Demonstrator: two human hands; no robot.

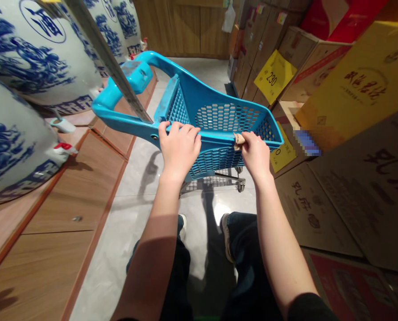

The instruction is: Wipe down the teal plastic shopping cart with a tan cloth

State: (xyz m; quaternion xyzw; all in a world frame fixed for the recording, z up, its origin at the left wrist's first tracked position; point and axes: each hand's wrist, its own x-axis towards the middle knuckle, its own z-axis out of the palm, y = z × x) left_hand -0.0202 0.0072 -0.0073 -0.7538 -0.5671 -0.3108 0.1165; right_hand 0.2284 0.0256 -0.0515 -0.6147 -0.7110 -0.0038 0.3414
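Observation:
A blue plastic shopping cart (195, 96) stands sideways in front of me, its handle to the left and its basket to the right. My left hand (179, 149) is closed over the near rim, towards the handle end, fingers curled to the inside. Further right on that same rim, my right hand (256, 156) pinches a small crumpled beige cloth (239, 141) that touches the rim. Whether its fingertips also grip the plastic is hidden. Inside, the visible part of the basket shows only its perforated walls.
A metal pole (108, 58) slants across the cart handle. Large blue-and-white jars (38, 58) stand on wooden cabinets (61, 200) to the left. Stacked cartons (306, 200) with a yellow price card (274, 78) line the right. A narrow tiled floor (118, 240) runs between.

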